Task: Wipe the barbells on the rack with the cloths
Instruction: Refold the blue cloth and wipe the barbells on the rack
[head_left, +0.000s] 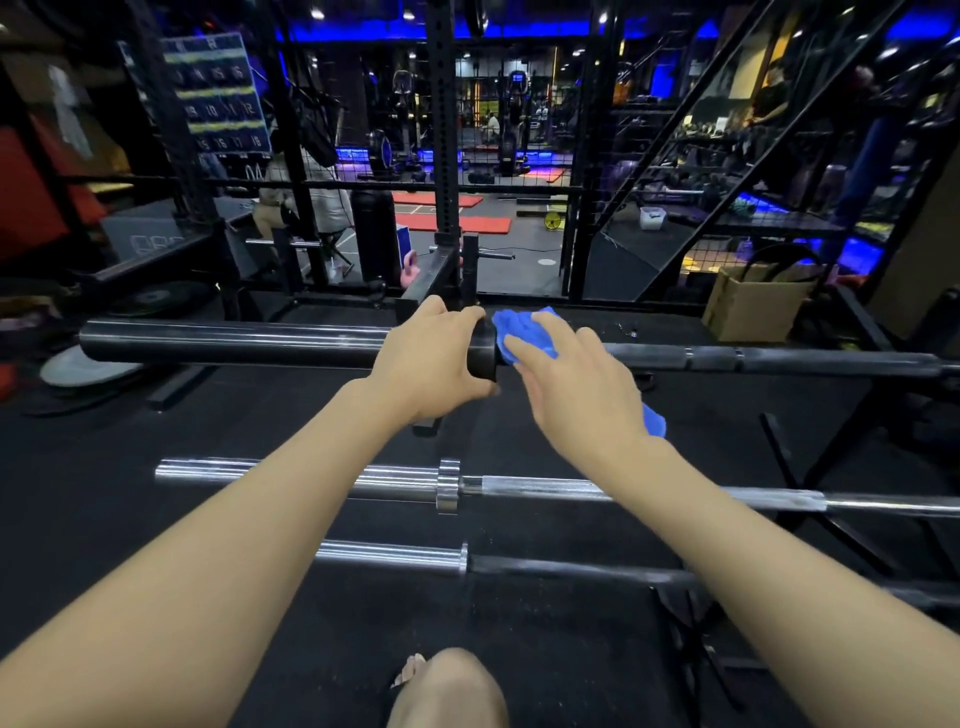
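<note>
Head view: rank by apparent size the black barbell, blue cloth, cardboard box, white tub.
1. black barbell, spans nearly the whole frame
2. cardboard box and blue cloth: similar; cloth partly under the right hand, so unsure
3. white tub, far off

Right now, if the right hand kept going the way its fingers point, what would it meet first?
The right hand already presses the blue cloth on the black barbell; just beyond lies that bar's collar and the left hand, though depth is unclear.
</note>
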